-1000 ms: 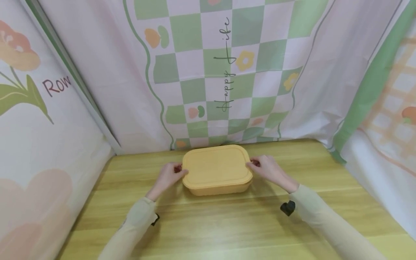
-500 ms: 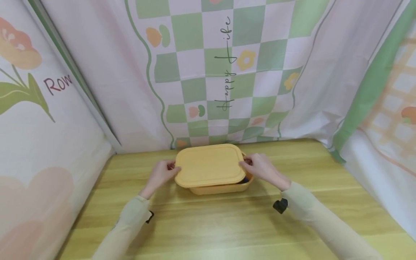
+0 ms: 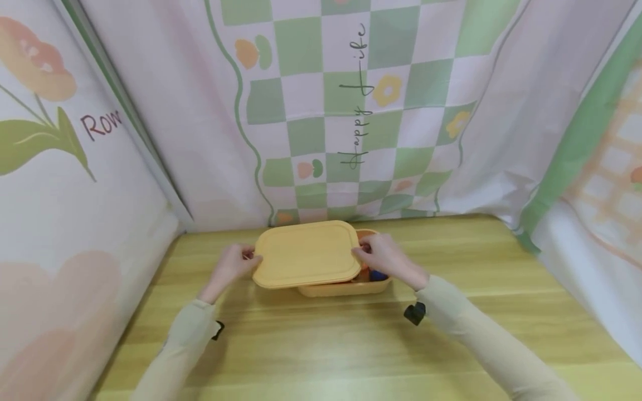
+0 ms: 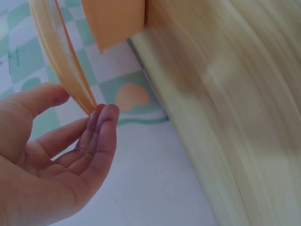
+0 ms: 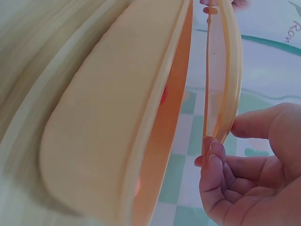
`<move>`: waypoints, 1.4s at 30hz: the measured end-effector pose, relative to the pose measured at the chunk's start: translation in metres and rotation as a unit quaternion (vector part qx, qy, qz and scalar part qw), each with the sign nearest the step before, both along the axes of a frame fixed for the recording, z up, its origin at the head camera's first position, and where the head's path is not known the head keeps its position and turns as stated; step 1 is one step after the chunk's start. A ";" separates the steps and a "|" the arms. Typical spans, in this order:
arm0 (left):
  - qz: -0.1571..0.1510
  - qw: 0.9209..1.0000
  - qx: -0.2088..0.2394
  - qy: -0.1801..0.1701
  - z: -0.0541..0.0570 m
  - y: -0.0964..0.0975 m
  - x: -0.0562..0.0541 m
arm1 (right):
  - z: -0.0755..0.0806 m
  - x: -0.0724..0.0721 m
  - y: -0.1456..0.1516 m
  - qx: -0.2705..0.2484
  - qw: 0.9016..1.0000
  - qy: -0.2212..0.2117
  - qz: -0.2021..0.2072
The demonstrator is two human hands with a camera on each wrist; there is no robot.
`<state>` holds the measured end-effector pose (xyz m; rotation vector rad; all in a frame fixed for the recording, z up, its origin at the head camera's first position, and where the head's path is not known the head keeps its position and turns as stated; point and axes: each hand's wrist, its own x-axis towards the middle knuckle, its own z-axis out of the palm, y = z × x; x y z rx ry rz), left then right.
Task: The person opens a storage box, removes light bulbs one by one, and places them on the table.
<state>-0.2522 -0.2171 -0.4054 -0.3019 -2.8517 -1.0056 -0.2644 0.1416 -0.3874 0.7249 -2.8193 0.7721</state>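
Observation:
A yellow lid is held off a yellow box, shifted to the left so the box's right part shows. My left hand pinches the lid's left edge between thumb and fingers, also plain in the left wrist view. At the lid's right edge my right hand pinches likewise, above the uncovered end of the box. In the right wrist view a gap separates the lid from the box wall. Inside the box a dark blue thing and some orange or red things show in part; their kinds cannot be told.
The box stands near the back of a wood-grain table. Right behind it hangs a green and white checkered curtain. Printed cloth closes off the left side, and more cloth hangs on the right.
Both hands have raised the lid and carried it left off the box. Its right end has come uncovered, showing things inside. The box has stayed on the table.

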 end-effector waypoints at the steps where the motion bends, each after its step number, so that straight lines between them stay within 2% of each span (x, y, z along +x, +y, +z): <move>1: 0.002 1.000 -0.003 -0.002 0.001 -0.003 0.000 | 0.000 0.000 -0.004 -0.002 1.000 0.009 0.005; 5: 0.016 1.000 -0.016 -0.008 0.004 -0.016 0.003 | -0.001 0.000 -0.019 -0.006 0.999 0.032 0.016; 11: 0.020 1.000 -0.021 0.006 0.011 -0.034 0.009 | -0.002 0.003 -0.043 -0.010 1.000 -0.018 0.016; 18: 0.030 0.999 -0.035 0.002 0.011 -0.053 0.015 | -0.003 0.006 -0.067 -0.030 0.999 -0.026 0.020; 24: 0.067 0.996 -0.056 0.011 0.015 -0.066 0.020 | -0.004 0.007 -0.086 -0.027 0.999 -0.015 0.028; 29: 0.099 0.992 -0.077 0.025 0.020 -0.074 0.025 | -0.003 0.009 -0.102 -0.029 0.998 -0.042 0.022; 33: 0.122 0.986 -0.109 0.042 0.024 -0.081 0.027 | -0.002 0.011 -0.115 -0.038 0.998 -0.035 0.025; 36: 0.128 0.984 -0.117 0.045 0.026 -0.086 0.028 | -0.003 0.012 -0.123 -0.049 0.998 -0.021 0.034; 42: 0.125 0.985 -0.106 0.055 0.029 -0.096 0.029 | -0.007 0.015 -0.137 -0.045 0.998 -0.016 0.042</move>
